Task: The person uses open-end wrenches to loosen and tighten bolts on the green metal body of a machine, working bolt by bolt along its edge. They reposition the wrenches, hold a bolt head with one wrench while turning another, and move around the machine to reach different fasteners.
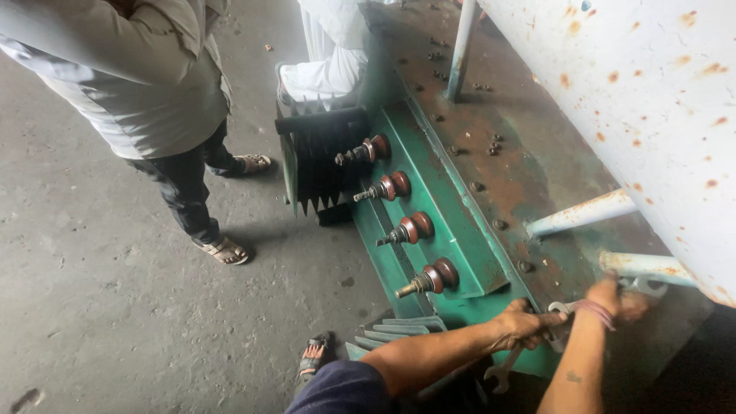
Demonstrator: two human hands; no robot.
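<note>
left hand (525, 326) gripping spanner (502, 370), tank rim (491, 264)

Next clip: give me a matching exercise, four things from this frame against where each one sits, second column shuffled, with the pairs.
Things:
1. left hand
2. right hand
3. four brown insulators
4. bystander's sandalled feet

Places:
A. on the grey concrete floor, left of the machine
B. in a row along the green sloped panel
C. gripping a spanner at the green casing's lower edge
D. on a spanner head by the pale rusty pipe

Pairs: 1-C, 2-D, 3-B, 4-A
</note>
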